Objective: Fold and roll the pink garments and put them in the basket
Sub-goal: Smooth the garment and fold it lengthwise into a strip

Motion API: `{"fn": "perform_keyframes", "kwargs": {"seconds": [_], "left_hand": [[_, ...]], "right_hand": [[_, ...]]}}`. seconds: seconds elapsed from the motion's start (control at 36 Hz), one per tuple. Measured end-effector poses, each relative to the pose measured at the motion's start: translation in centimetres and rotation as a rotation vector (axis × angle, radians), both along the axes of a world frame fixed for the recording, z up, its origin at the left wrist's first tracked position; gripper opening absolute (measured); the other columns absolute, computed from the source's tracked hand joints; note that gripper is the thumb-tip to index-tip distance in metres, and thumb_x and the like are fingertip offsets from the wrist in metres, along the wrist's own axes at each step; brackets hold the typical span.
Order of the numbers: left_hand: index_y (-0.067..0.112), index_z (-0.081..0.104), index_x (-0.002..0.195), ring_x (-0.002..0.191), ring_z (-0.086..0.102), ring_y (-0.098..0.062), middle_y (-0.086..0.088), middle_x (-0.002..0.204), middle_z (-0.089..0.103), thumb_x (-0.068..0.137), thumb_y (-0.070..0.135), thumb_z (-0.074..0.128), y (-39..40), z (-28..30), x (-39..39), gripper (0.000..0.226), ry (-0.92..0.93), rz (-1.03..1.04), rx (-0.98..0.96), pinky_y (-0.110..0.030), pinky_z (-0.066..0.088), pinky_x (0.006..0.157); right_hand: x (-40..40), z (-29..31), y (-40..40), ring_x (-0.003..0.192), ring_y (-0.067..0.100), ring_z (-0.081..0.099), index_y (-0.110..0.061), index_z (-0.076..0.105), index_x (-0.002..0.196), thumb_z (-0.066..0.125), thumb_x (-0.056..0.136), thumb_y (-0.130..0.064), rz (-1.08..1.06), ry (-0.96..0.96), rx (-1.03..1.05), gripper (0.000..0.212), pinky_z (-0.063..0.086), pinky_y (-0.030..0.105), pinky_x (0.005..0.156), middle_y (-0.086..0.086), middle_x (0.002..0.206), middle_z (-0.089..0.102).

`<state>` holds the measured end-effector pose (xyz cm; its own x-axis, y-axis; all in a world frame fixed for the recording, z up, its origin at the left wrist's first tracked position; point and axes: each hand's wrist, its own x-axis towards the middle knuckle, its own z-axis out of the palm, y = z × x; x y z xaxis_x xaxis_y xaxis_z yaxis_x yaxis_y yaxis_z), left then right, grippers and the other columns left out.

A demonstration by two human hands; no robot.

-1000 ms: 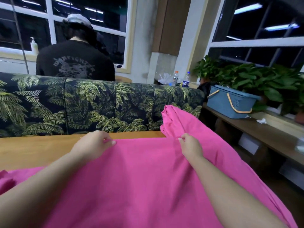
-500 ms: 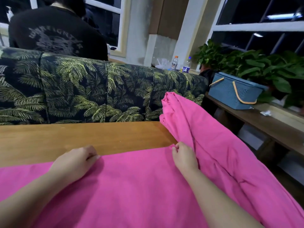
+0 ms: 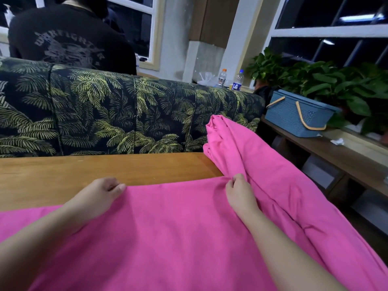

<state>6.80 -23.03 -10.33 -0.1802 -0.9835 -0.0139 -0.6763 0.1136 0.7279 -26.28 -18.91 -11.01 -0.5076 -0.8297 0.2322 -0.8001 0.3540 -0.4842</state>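
Note:
A large pink garment [image 3: 178, 227] lies spread over the near part of the wooden table [image 3: 84, 171]. Its right side hangs off the table's right edge and bunches up toward the sofa. My left hand [image 3: 98, 194] pinches the garment's far edge at the left. My right hand [image 3: 237, 192] pinches the same edge near the table's right corner. Both forearms rest on the cloth. The blue basket [image 3: 298, 114] with tan handles stands on a low shelf at the right, well away from both hands.
A dark sofa [image 3: 126, 114] with a palm-leaf print runs behind the table. A person in a black shirt [image 3: 69, 38] sits beyond it, back turned. Two bottles [image 3: 231, 79] and green plants [image 3: 336, 82] stand by the windows. The wooden shelf [image 3: 346, 156] holds a crumpled paper scrap.
Both hands have drawn the garment's far edge back toward me, baring more of the table. The view has tilted down.

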Motion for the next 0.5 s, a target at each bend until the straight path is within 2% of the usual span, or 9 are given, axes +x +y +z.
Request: {"fn": "perform_keyframes", "kwargs": {"seconds": [0.06, 0.17, 0.25, 0.39, 0.5], "left_hand": [[0.009, 0.065, 0.083, 0.077, 0.059, -0.024, -0.013, 0.084, 0.067, 0.096, 0.022, 0.055, 0.2, 0.2, -0.4, 0.020, 0.017, 0.004, 0.023, -0.031, 0.043, 0.067], [0.021, 0.058, 0.077, 0.078, 0.057, -0.022, -0.003, 0.080, 0.062, 0.094, 0.024, 0.059, 0.5, -0.3, -0.9, 0.018, -0.199, -0.048, -0.014, -0.027, 0.034, 0.064], [0.026, 0.056, 0.076, 0.081, 0.060, -0.023, -0.001, 0.080, 0.061, 0.091, 0.037, 0.060, 1.0, -0.8, -1.1, 0.020, -0.319, -0.071, -0.021, -0.026, 0.035, 0.064], [0.030, 0.053, 0.076, 0.088, 0.063, -0.026, -0.003, 0.085, 0.065, 0.093, 0.037, 0.058, 1.1, -1.2, -0.9, 0.019, -0.342, -0.061, -0.089, -0.028, 0.038, 0.066], [0.027, 0.055, 0.082, 0.089, 0.063, -0.029, -0.002, 0.079, 0.062, 0.095, 0.035, 0.053, 0.4, -1.4, -0.9, 0.016, -0.339, -0.034, -0.142, -0.030, 0.039, 0.066]], "right_hand": [[-0.2, 0.1, 0.2, 0.102, 0.035, 0.058, 0.000, 0.050, 0.108, 0.041, 0.099, -0.012, -0.002, -0.006, 0.004, 0.018, 0.038, 0.035, 0.073, 0.020, 0.109, 0.061], [-0.9, -0.8, 0.6, 0.105, 0.032, 0.060, -0.003, 0.056, 0.106, 0.041, 0.101, -0.023, 0.026, 0.151, 0.169, 0.026, 0.043, 0.035, 0.078, 0.016, 0.111, 0.065], [-0.9, -1.2, 0.5, 0.105, 0.030, 0.061, -0.006, 0.057, 0.110, 0.038, 0.103, -0.027, 0.020, 0.208, 0.224, 0.030, 0.046, 0.035, 0.079, 0.013, 0.113, 0.065], [-0.7, -1.2, 0.3, 0.107, 0.031, 0.061, -0.007, 0.055, 0.115, 0.037, 0.103, -0.027, 0.013, 0.240, 0.235, 0.029, 0.047, 0.035, 0.081, 0.013, 0.116, 0.063], [-0.7, -0.9, -0.4, 0.105, 0.032, 0.061, -0.005, 0.054, 0.112, 0.038, 0.103, -0.026, 0.001, 0.232, 0.221, 0.028, 0.046, 0.036, 0.080, 0.014, 0.114, 0.063]]}}
